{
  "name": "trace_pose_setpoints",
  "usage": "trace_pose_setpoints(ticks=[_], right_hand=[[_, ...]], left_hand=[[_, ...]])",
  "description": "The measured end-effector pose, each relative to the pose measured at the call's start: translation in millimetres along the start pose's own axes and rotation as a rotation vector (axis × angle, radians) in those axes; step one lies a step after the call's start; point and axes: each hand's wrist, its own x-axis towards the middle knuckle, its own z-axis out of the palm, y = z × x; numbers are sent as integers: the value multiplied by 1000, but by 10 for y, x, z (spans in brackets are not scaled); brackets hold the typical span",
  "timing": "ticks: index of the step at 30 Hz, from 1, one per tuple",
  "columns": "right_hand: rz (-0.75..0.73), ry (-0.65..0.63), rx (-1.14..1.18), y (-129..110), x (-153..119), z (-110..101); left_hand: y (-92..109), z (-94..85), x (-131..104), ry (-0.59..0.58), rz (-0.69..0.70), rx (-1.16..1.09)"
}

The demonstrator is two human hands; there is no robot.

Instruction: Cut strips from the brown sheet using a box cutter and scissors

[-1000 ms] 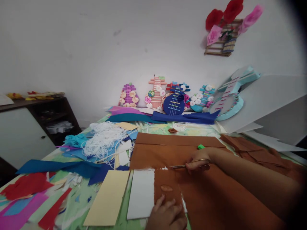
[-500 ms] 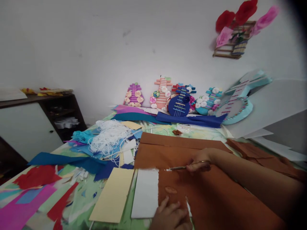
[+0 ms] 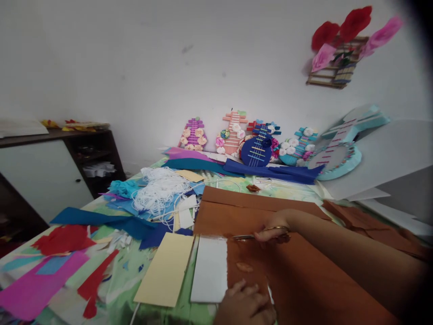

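My right hand (image 3: 274, 226) is closed around the handles of a pair of scissors (image 3: 242, 237). Their blades point left along a cut in a large brown sheet (image 3: 304, 271), close to the top right corner of a white rectangular board (image 3: 209, 273). The sheet's cut edge runs down the board's right side. At the bottom, my left hand (image 3: 246, 304) lies flat on the brown sheet with its fingers somewhat apart, beside the board's lower right corner. A small slit with white showing through is just right of its fingers.
A cream card (image 3: 165, 271) lies left of the board. Tangled white cord (image 3: 160, 194) and coloured scraps cover the table's left side. Decorated paper lutes (image 3: 256, 151) stand along the wall. More folded brown material (image 3: 368, 225) lies at the right, under large white sheets (image 3: 399, 180).
The scissors have moved left along the brown sheet, nearer the board's corner. My left hand stays flat in about the same place. The whole view has shifted slightly.
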Motion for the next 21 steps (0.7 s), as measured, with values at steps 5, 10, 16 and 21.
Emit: trace_pose_setpoints(ticks=[5,10,16,21], right_hand=[[52,92,-39,11,65,24],[65,145,-101,-14,97,61],[-1,83,-83,-122,23,88],[63,43,-86,-76,-51,39]], left_hand=[[-62,-43,-37,-69,70,-22],[-133,-1,-84,10,126,-62],[-121,-29,-56,-68,113,-80],[-71,-88,-16,-83,76,-100]])
